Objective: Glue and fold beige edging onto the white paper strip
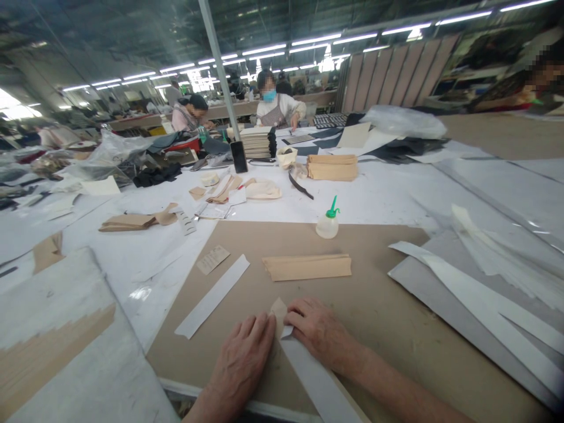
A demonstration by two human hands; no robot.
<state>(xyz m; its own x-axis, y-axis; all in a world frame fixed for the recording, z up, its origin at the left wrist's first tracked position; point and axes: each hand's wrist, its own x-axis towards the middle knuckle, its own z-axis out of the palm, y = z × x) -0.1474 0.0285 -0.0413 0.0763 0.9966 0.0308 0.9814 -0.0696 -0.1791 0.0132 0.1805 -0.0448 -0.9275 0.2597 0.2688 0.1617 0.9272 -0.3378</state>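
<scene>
We had both hands down on the brown board (379, 305) at the near edge of the table. Our left hand (241, 359) lay flat, fingers together, pressing on a tan strip (278, 310) whose pointed end showed between the two hands; it gripped nothing. Our right hand (318, 330) rested just beside it, fingers bent over the end of a long white strip (317, 382) that ran back toward us, the fingertips pinning it where it met the tan piece. To the left of the hands lay a loose white strip (212, 297) and a small tan label (212, 259). Just beyond them sat a stack of tan strips (307, 267), and past that a small squeeze bottle with a green nozzle (328, 221) at the board's far edge. Long white offcuts (467, 288) spread out on the right. Farther off stood another tan stack (332, 167), and two people (275, 106) worked at the far end.
</scene>
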